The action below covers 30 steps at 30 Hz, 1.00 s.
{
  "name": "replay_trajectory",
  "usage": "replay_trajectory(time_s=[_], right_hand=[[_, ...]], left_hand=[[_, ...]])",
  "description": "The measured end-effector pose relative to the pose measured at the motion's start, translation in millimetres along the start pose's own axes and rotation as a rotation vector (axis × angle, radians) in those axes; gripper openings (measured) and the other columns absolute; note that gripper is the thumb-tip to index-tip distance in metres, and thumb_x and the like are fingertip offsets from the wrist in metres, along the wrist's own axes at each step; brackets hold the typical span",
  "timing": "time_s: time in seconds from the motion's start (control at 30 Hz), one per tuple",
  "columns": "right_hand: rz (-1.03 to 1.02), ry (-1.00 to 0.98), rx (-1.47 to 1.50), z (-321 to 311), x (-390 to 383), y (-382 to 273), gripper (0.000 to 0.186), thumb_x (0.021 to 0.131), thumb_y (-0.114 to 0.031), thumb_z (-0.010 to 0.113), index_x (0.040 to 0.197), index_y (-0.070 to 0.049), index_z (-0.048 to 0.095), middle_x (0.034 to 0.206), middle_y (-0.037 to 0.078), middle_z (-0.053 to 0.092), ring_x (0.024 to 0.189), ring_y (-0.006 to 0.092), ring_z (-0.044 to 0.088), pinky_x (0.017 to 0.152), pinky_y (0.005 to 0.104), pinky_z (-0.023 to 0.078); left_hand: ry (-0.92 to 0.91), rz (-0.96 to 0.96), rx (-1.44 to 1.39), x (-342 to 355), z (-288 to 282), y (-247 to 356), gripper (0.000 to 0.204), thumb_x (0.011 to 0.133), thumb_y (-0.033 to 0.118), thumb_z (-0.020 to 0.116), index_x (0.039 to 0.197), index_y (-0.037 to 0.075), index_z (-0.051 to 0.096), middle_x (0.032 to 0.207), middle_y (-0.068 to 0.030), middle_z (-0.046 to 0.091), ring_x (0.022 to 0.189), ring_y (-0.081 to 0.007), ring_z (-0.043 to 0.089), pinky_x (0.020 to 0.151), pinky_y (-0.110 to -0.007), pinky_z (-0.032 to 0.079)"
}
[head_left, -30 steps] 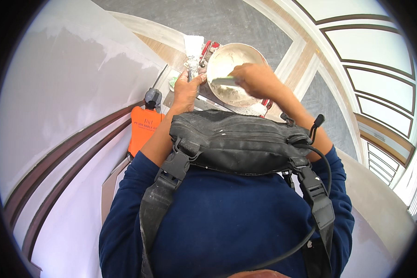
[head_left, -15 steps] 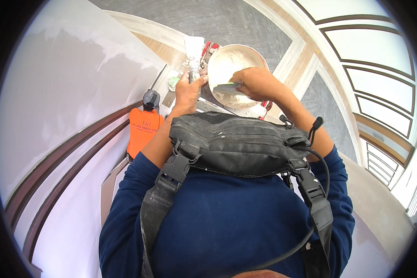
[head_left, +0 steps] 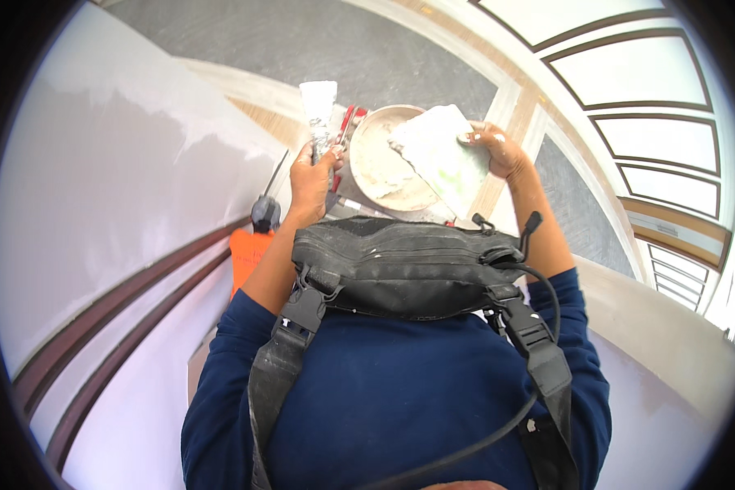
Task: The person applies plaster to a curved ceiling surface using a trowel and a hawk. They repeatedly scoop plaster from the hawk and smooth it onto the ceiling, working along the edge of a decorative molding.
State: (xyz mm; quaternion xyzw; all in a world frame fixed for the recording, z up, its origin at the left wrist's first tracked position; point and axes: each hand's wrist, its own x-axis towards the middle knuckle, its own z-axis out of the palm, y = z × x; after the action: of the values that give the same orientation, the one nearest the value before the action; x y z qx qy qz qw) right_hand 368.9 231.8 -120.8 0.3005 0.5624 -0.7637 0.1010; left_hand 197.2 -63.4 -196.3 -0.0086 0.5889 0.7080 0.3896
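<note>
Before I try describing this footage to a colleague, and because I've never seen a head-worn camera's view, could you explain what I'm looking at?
There is no machine here, just a person's two bare hands. A fisheye camera on that person's head looks down, so straight edges bend near the rim. The left hand grips a scraper with a white-coated blade. The right hand holds a wide, flat pale plate over part of a round tub; whitish paste shows inside. What the tub stands on is mostly hidden. A black bag is strapped across the chest. At the left, another person in orange is partly visible.
</note>
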Motion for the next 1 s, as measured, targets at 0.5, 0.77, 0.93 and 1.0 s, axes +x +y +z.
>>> replay_trajectory(time_s=[0.5,0.77,0.93,1.0], right_hand=[[-1.465,0.765,0.446,61,-229,52,0.055,0.085,-0.017,0.065,0.134,0.001,0.051,0.128,0.015,0.060,0.120,0.0289,0.058,0.104,0.0459,0.047],[-2.052,1.887,-0.418,143,-333,-67,0.040,0.097,-0.020,0.056,0.126,0.007,0.051,0.112,0.011,0.061,0.106,0.0210,0.060,0.094,0.0341,0.048],[-1.567,2.718,-1.733,118,-319,-271,0.021,0.092,-0.010,0.063,0.109,0.002,0.065,0.094,0.017,0.068,0.078,0.0284,0.066,0.073,0.0345,0.052],[-1.435,2.802,-1.973,118,-298,-341,0.025,0.086,-0.011,0.065,0.111,-0.006,0.067,0.107,0.011,0.067,0.094,0.0287,0.066,0.074,0.0372,0.055]], left_hand=[[-0.595,0.455,-0.148,135,138,127,0.020,0.092,0.013,0.063,0.109,0.004,0.058,0.080,-0.0003,0.054,0.065,-0.0104,0.052,0.058,-0.027,0.044],[-0.836,0.118,-0.608,212,275,220,0.031,0.092,0.024,0.070,0.114,0.005,0.059,0.062,0.0061,0.045,0.058,-0.0085,0.048,0.055,-0.025,0.042],[-1.123,0.131,-0.984,249,330,313,0.041,0.090,0.013,0.058,0.125,-0.008,0.051,0.094,-0.0106,0.062,0.094,-0.0233,0.065,0.093,-0.035,0.057],[-1.193,0.144,-1.046,273,328,334,0.044,0.089,0.010,0.056,0.127,-0.011,0.048,0.111,-0.0165,0.062,0.109,-0.0275,0.063,0.103,-0.037,0.054]])
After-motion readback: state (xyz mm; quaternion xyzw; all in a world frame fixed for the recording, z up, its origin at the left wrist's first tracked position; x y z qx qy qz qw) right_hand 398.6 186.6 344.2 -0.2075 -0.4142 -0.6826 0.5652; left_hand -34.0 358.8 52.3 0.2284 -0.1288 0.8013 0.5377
